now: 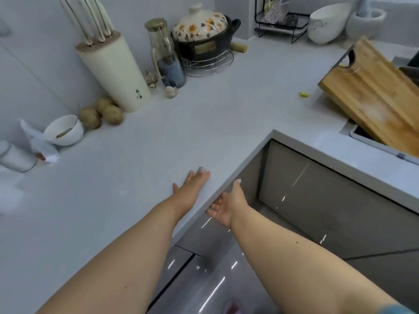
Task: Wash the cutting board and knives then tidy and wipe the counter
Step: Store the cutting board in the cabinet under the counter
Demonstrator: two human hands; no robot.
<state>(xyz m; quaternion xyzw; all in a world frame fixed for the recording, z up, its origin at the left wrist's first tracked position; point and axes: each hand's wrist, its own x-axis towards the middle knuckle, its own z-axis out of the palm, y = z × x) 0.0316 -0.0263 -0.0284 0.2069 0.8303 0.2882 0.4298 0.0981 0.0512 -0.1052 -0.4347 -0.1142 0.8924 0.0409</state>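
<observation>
My left hand (191,185) lies flat on the pale grey counter (158,137), fingers straight, close to its front edge. My right hand (226,206) is cupped palm-up just below that edge, holding nothing that I can see. The wooden cutting board (374,94) leans tilted into the sink (362,135) at the right. Several white-handled knives (90,19) stand in a cream knife block (113,69) at the back left. A small green scrap (303,94) lies on the counter near the board.
Along the wall stand a glass bottle (166,55), a flowered clay pot (204,35) on a wire rack, three potatoes (102,112), a white bowl (64,130), garlic pieces (171,91) and a white cup (15,157). Glossy grey cabinet fronts (317,200) lie below the counter corner.
</observation>
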